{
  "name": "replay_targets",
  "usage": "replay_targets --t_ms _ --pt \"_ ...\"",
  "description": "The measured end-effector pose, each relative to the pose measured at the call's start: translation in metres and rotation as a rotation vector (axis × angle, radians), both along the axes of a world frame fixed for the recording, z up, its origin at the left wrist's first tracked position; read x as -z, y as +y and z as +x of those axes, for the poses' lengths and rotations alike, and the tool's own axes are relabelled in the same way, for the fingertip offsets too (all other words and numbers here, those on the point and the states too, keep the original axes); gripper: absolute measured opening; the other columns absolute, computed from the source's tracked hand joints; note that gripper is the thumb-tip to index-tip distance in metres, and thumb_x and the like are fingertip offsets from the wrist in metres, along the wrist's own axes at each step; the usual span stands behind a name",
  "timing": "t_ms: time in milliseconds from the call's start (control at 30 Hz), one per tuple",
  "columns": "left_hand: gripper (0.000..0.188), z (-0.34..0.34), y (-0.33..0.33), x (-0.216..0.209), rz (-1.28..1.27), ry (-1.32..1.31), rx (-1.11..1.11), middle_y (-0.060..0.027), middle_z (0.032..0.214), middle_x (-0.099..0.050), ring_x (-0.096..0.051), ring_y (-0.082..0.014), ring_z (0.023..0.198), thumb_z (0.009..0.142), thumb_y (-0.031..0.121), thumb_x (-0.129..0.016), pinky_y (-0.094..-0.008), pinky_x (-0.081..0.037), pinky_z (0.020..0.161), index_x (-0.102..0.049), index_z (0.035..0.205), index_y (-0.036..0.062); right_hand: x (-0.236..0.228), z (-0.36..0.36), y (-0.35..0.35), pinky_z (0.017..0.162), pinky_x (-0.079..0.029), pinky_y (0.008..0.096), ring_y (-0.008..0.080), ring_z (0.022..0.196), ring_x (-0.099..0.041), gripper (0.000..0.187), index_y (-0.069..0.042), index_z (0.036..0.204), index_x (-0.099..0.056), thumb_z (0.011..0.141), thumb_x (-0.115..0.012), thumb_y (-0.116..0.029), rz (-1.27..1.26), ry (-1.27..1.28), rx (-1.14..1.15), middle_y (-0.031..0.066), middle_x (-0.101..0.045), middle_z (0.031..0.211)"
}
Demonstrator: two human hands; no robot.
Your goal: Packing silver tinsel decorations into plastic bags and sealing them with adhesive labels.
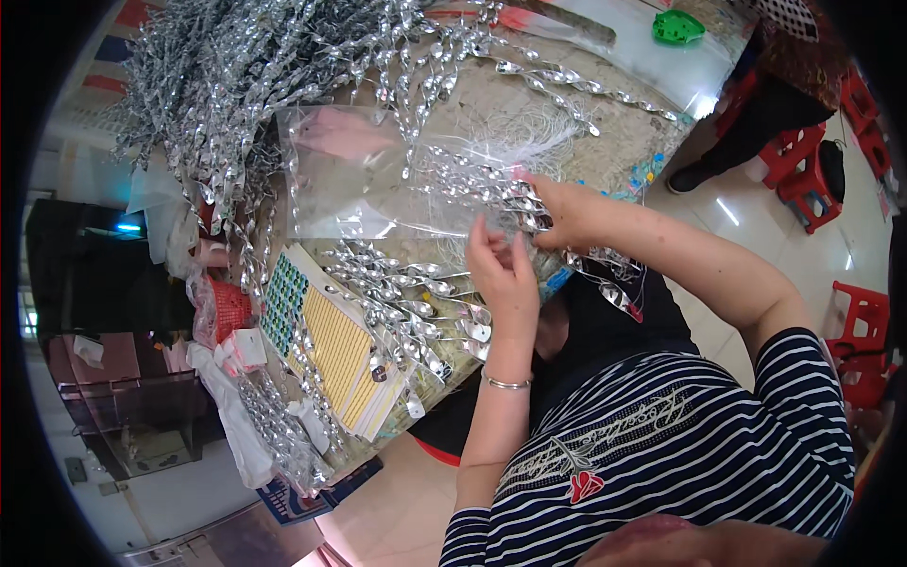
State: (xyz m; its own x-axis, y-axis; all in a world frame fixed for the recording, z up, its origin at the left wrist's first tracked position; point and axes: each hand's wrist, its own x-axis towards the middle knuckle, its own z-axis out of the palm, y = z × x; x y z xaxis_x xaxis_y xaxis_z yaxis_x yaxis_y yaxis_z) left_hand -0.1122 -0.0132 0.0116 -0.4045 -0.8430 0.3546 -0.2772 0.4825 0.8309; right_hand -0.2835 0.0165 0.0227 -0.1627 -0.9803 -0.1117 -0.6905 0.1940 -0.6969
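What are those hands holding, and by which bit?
The right hand grips a bunch of silver twisted strips near the end closest to the body. The left hand is by the clear bag; whether it pinches anything can't be told.

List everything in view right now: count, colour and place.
Silver strips: uncountable, silver, heaped upper left and across table
Plastic bag: one, clear, table centre
Threads: tangle, white, beyond the hands
Patterned sheets: several, yellow and green, table's left
Basket: one, red, left
Dish: one, green, upper right
Stools: several, red, floor at right
Table: one, beige top, centre
Another person's leg: one, dark, upper right
Shirt: one, dark and white stripes, lower right
Left hand: one, bare, at bag
Right hand: one, bare, on strips
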Motion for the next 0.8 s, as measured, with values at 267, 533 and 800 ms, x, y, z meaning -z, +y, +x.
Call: replay_targets --t_ms 267,533,800 --pt "0.024 0.032 0.082 0.019 0.722 -0.138 0.4 -0.0103 0.098 -0.069 -0.068 -0.013 0.079 0.097 0.017 -0.061 -0.0237 -0.053 0.057 -0.06 0.114 -0.0011 -0.038 -0.004 -0.006 0.064 -0.055 0.0397 0.0303 0.071 -0.07 0.067 0.005 0.111 -0.046 0.069 -0.083 -0.032 0.22 -0.222 0.026 0.0215 -0.067 0.085" --pt "0.051 0.013 0.074 0.031 1.018 0.228 0.646 -0.0076 0.126 -0.058 -0.056 -0.0113 0.106 0.1 0.016 -0.056 -0.0272 -0.047 0.092 -0.035 0.144 -0.0009 -0.009 -0.003 -0.01 0.061 -0.054 0.0371 0.0295 0.069 -0.068 0.071 0.009 0.113 -0.044 0.072 -0.084 -0.033 0.098 -0.229 0.054 0.0209 -0.066 0.083" --pt "0.047 0.018 0.069 0.035 1.226 0.495 0.521 -0.0113 0.132 -0.055 -0.058 -0.0221 0.117 0.105 0.037 -0.043 -0.0377 -0.048 0.097 -0.04 0.137 0.0031 -0.037 0.015 0.0 0.099 -0.045 0.0404 0.0395 0.114 -0.058 0.086 0.016 0.128 -0.042 0.078 -0.077 -0.044 0.064 -0.26 -0.026 0.0341 -0.059 0.118"
